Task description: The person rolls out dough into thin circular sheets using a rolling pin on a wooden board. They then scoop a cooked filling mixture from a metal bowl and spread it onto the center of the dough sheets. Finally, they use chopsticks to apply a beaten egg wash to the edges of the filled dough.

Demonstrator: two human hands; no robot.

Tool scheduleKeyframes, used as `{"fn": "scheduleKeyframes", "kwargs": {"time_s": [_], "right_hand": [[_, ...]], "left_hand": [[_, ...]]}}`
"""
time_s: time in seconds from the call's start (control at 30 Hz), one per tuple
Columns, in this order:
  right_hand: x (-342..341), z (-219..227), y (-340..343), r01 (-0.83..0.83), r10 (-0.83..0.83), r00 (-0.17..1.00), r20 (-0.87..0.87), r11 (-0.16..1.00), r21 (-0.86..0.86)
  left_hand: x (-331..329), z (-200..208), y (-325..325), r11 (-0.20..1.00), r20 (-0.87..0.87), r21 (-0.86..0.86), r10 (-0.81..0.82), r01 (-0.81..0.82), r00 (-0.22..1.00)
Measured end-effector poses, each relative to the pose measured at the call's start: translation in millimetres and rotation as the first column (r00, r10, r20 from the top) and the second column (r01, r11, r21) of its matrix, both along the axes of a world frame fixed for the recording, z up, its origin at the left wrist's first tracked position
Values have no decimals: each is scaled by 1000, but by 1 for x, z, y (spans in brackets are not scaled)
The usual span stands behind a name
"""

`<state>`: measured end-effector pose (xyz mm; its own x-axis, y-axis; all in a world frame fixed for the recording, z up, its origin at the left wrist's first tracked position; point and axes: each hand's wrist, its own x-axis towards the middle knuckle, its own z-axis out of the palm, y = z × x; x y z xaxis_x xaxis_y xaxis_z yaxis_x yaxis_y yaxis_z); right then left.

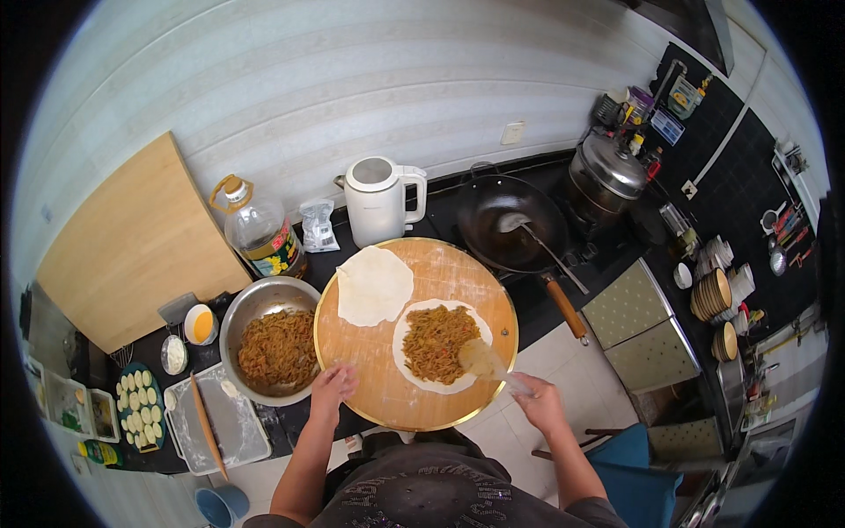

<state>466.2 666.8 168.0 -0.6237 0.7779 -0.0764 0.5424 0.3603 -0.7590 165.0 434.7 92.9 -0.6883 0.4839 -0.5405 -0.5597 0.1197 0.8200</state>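
Wooden board [471, 277] — round dough [400, 343], shredded filling [433, 345], right hand [539, 405] gripping spatula [481, 359]

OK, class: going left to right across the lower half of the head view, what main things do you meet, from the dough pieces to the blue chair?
Dough pieces, rolling pin, steel bowl, left hand, topped dough round, right hand, blue chair.

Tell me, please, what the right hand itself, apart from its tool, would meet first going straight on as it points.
Probably the rim of the round wooden board, though depth is unclear; the right hand may pass above.
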Motion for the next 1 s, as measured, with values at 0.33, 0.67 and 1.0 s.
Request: {"fn": "scheduleKeyframes", "kwargs": {"time_s": [0.33,0.67,1.0], "right_hand": [[11,1,16,-62,50,985,167,996,64],[4,-17,44,83,-80,996,47,994,-78],[12,20,42,48,-56,976,209,998,47]], "left_hand": [[0,12,5,999,-11,20,-28,28,1000],[2,11,8,1000,12,0,-26,26,1000],[2,6,1,999,7,38,-8,8,1000]]}}
